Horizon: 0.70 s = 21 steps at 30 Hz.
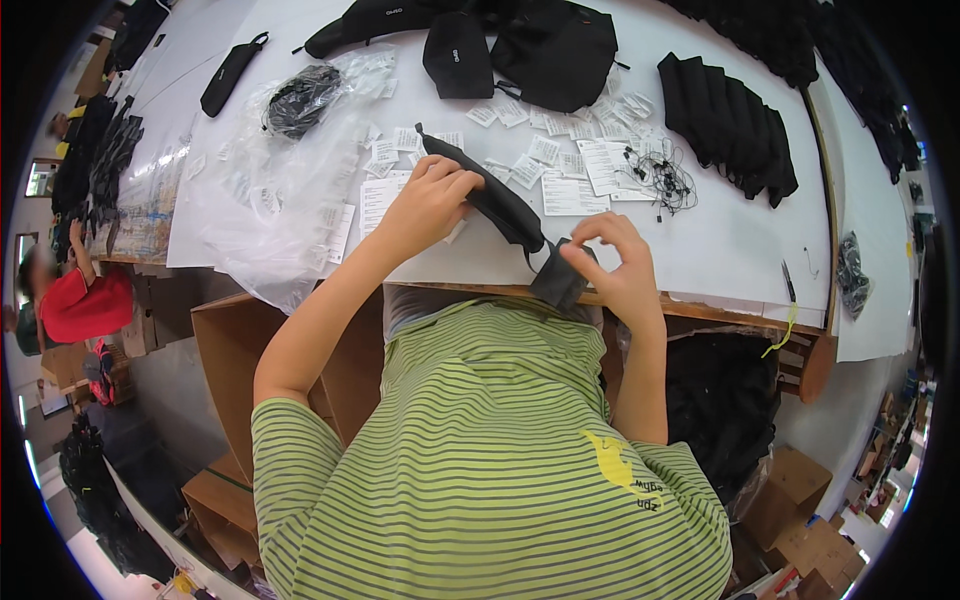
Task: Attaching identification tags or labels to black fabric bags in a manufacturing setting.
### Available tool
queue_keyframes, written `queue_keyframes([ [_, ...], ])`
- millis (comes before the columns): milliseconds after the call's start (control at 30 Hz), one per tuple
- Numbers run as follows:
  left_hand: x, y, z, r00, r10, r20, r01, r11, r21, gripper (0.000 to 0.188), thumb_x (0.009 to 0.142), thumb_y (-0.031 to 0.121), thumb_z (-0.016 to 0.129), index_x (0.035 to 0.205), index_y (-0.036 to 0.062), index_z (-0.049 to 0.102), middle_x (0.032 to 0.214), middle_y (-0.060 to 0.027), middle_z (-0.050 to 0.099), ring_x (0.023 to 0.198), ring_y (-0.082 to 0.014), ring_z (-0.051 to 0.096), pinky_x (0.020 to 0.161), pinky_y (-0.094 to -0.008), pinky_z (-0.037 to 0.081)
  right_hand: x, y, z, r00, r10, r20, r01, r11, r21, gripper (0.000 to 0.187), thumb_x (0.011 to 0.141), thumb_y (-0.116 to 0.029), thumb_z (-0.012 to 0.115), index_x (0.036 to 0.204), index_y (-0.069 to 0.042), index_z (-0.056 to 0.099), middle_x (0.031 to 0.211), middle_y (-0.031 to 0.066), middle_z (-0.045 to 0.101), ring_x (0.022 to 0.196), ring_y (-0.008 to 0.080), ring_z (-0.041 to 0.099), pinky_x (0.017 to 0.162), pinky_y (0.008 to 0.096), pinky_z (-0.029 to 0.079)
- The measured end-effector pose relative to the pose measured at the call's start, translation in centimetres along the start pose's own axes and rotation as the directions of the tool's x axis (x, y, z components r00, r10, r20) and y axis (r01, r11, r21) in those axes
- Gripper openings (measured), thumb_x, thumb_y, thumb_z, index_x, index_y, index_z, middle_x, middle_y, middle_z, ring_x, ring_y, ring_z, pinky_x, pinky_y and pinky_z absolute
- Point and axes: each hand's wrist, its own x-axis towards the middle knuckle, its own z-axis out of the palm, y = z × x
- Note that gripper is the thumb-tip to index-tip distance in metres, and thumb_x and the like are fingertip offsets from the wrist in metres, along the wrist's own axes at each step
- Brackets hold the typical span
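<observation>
A long, narrow black fabric pouch (495, 205) slants over the table's front edge, a small loop at its far end. My left hand (432, 207) is closed around its upper part. At the pouch's near end hangs a dark grey fabric piece (558, 280); whether it is joined to the pouch I cannot tell. My right hand (622, 262) pinches the upper edge of this piece between thumb and fingers. White printed cards (575, 193) and several small white tags (528, 170) lie just beyond my hands.
A heap of black cords with tags (662, 182) lies right of the cards. Stacked black pouches (725, 130) are at the far right, larger black bags (555, 55) at the back. Clear plastic bags (290, 215) spread leftward. A slim blade-like tool (789, 282) rests near the right edge.
</observation>
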Motion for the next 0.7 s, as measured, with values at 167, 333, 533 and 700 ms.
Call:
queue_keyframes([
  [167, -0.1, -1.2, 0.1, 0.996, 0.081, 0.028, -0.080, 0.997, -0.007, 0.023, 0.066, 0.005, 0.071, 0.086, 0.0074, 0.058, 0.084, -0.0027, 0.060, 0.091, -0.0227, 0.055, 0.086, -0.0346, 0.041, -0.8, -0.2, -0.2, 0.974, -0.038, 0.224, 0.061, 0.994, -0.095, 0.048, 0.066, -0.025, 0.080, 0.108, -0.010, 0.061, 0.123, 0.0085, 0.055, 0.121, 0.0274, 0.044, 0.102, 0.0381, 0.032],
  [333, 0.4, -1.3, 0.1, 0.995, 0.076, 0.063, -0.073, 0.996, -0.046, 0.021, 0.066, 0.004, 0.071, 0.084, 0.0060, 0.061, 0.083, -0.0029, 0.061, 0.087, -0.0228, 0.055, 0.082, -0.0355, 0.043, -2.0, 1.9, -0.2, 0.937, 0.067, 0.342, 0.014, 0.974, -0.227, 0.058, 0.063, -0.023, 0.081, 0.116, -0.012, 0.058, 0.129, 0.0068, 0.051, 0.130, 0.0305, 0.035, 0.108, 0.0428, 0.028],
  [533, 2.2, -1.0, -0.5, 0.996, 0.075, 0.044, -0.073, 0.996, -0.060, 0.019, 0.066, 0.006, 0.072, 0.081, 0.0049, 0.060, 0.080, -0.0044, 0.060, 0.081, -0.0234, 0.056, 0.078, -0.0343, 0.043, -2.1, 4.0, -0.1, 0.939, -0.218, 0.268, 0.320, 0.840, -0.437, 0.041, 0.066, -0.016, 0.079, 0.103, -0.008, 0.065, 0.115, 0.0067, 0.060, 0.114, 0.0292, 0.050, 0.097, 0.0388, 0.039],
  [700, 2.8, 0.5, -2.1, 0.992, -0.125, 0.013, 0.125, 0.986, -0.112, 0.014, 0.072, 0.007, 0.070, 0.082, 0.0043, 0.059, 0.078, -0.0085, 0.058, 0.077, -0.0284, 0.056, 0.069, -0.0363, 0.044, -2.6, 1.8, -2.4, 0.971, 0.207, 0.123, -0.216, 0.974, 0.065, 0.034, 0.074, -0.015, 0.076, 0.105, -0.006, 0.063, 0.086, 0.0056, 0.066, 0.080, 0.0151, 0.061, 0.070, 0.0292, 0.048],
])
